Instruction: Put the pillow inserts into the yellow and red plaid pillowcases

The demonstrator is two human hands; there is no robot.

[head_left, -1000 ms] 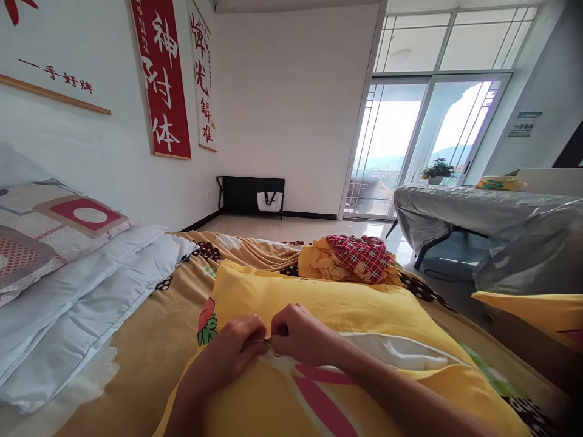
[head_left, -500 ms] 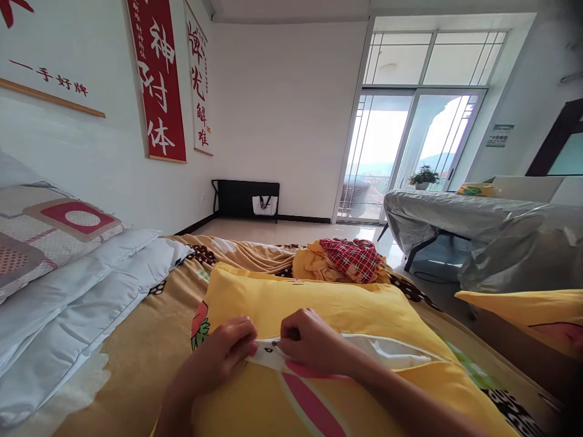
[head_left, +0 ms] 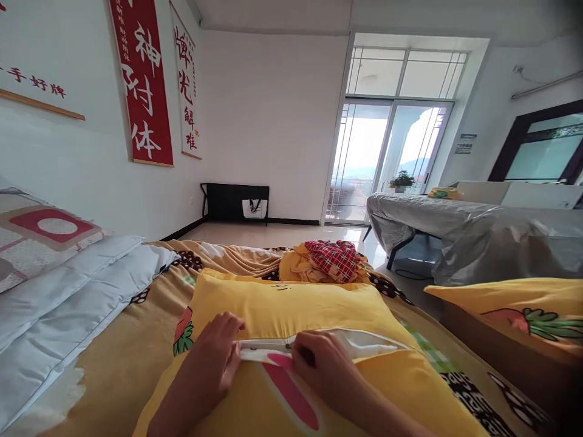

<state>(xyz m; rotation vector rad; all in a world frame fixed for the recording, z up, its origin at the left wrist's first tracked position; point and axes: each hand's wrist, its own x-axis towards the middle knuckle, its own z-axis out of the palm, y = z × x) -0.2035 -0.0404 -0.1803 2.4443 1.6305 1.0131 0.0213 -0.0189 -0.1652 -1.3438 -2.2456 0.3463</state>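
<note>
Smooth, matt cloth pillowcase (table cover: glossy plastic)

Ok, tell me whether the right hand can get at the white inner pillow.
Likely yes: the right hand is next to where the yellow pillowcase gapes open, and the white inner pillow shows there, nothing lying across it.

- I have the left hand half-curled, left forearm angled forward and inward.
- I have the right hand curled tighter, right forearm slanting inward too.

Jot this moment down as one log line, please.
left hand: on pillow | right hand: pinching at zip | gap right: white inner showing
</note>
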